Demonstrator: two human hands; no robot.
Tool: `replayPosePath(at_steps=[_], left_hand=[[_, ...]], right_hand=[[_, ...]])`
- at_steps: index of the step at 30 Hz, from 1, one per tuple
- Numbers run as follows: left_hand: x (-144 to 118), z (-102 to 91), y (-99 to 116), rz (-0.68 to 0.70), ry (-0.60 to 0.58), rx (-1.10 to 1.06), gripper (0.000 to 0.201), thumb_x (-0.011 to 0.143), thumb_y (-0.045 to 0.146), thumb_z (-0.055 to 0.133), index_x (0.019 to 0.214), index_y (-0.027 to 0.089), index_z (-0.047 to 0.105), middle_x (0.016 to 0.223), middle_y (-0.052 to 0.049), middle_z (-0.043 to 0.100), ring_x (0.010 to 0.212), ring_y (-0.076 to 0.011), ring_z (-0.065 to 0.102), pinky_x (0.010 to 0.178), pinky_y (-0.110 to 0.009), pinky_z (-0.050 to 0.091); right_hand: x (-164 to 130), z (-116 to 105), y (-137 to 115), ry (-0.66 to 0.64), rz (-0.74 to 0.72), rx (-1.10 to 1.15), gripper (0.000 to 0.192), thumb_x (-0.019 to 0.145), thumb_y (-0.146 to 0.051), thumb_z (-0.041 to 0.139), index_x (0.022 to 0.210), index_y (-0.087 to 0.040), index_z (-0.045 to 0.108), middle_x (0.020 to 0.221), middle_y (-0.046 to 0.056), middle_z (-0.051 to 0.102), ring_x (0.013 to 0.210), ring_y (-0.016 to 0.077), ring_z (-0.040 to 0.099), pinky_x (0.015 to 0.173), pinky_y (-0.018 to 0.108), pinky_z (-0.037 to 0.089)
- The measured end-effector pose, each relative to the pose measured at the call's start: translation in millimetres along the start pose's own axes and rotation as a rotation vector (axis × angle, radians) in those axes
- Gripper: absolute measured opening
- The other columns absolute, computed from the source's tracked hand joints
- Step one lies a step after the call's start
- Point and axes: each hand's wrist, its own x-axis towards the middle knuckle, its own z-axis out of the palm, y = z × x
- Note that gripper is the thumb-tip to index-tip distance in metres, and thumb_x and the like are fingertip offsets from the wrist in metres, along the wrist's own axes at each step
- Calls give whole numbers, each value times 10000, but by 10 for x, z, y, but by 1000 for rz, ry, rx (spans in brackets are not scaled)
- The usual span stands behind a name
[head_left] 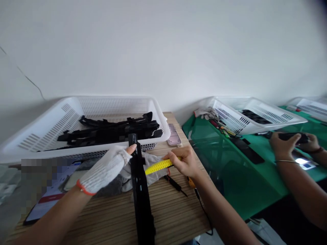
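In a white knit glove with a bare thumb tip, my left hand point(112, 166) grips the upper part of a long black plastic strip point(141, 190). The strip stands tilted over the wooden table, its lower end running out of view at the bottom. My bare right hand point(186, 161) is closed around a yellow ribbed tool point(159, 166). Its left end points at the strip's right edge; I cannot tell whether they touch. Below the yellow tool lies a black screwdriver-like tool point(175, 184). A grey-white glove point(153, 177) rests behind the strip.
A white basket point(114, 102) with several black strips stands against the wall. A phone point(174, 135) lies by its right corner, and a tablet-like screen point(51, 194) is at left. On the green table point(255, 190), another person's hands point(284, 146) hold a black part beside another white basket point(230, 122).
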Motion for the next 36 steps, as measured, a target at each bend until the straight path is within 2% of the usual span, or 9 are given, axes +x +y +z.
replayPosePath(at_steps=[2,5,11,16,22,27,30,33,36], left_hand=[[-40,-9,126,-82,-16,151,577,935,664,409,519,264,425,463,19,472,465,-158,441,460,-321,342],[-96,-37,311,-82,-67,239,570,966,671,319,566,267,273,476,40,356,461,-131,329,472,-318,231],[-106,-131,362,-11,-50,462,525,940,661,279,606,256,294,538,37,368,525,-150,355,534,-315,237],[-60,-260,389,8,112,493,508,935,632,283,587,263,265,520,43,350,522,-156,344,544,-314,238],[-59,-333,446,71,245,435,457,949,560,319,603,260,315,562,42,375,564,-163,375,574,-305,284],[-53,-344,433,57,215,466,466,961,561,322,607,258,315,559,42,392,560,-163,385,568,-303,284],[-40,-353,426,41,177,466,479,972,564,338,608,257,287,555,51,369,552,-151,357,558,-297,261],[-31,-362,410,60,167,474,480,970,561,350,605,256,290,540,54,361,542,-147,341,554,-297,247],[-25,-367,388,67,143,474,481,975,564,350,608,256,304,543,55,371,540,-145,347,548,-295,245]], right_hand=[[-28,21,0,-36,81,10,494,977,-392,475,683,-186,814,468,15,620,395,89,456,406,225,293],[-63,62,-22,-38,171,19,508,965,-426,468,679,-195,819,479,29,632,419,107,500,438,237,333],[-85,-120,114,-70,293,111,507,926,-481,511,645,-171,797,445,14,582,394,100,430,414,232,291],[-72,-379,418,69,456,-8,534,926,-538,525,643,-151,760,471,17,584,432,133,502,438,248,361],[-17,-90,403,-380,259,-154,309,898,-437,727,1082,-191,760,1009,88,782,905,220,718,803,322,535],[30,17,404,-567,220,-256,270,814,-385,822,1030,-234,765,1012,74,782,940,245,711,864,376,555],[169,-116,708,-352,310,-202,230,893,-392,706,1036,-221,764,1022,76,774,936,238,711,878,381,559],[361,-279,1181,99,579,-372,349,962,-372,565,1201,-167,715,1266,153,706,1242,308,616,1085,453,452],[473,-349,1583,171,763,-404,485,924,-370,598,1307,-78,649,1393,227,631,1425,363,469,1188,463,332]])
